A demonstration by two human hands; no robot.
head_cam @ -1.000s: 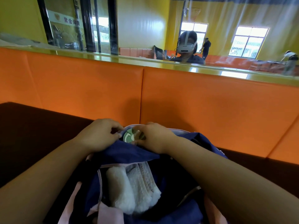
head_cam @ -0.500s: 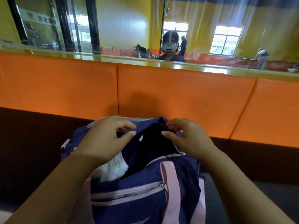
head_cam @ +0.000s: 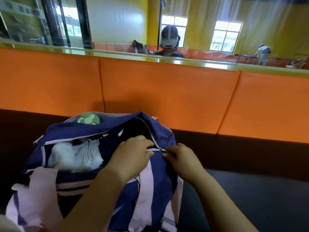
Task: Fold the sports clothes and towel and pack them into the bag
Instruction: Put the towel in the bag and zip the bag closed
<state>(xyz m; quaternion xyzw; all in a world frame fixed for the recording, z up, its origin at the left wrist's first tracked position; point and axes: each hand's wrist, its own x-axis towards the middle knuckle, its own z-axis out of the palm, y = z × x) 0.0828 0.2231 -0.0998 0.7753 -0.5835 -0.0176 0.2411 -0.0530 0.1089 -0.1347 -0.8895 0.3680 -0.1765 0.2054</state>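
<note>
Bracing the bag (head_cam: pixel 164 133) for zipping, the left hand (head_cam: pixel 133 153) grips the fabric at the opening's right end, so the right hand (head_cam: pixel 181 159), pinching the zip pull (head_cam: pixel 161 149), can likely draw it closed. The white towel (head_cam: pixel 75 156) lies folded inside the bag, toward its left end.

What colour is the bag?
The bag is navy blue with pale pink straps. The head view shows it best.
</note>
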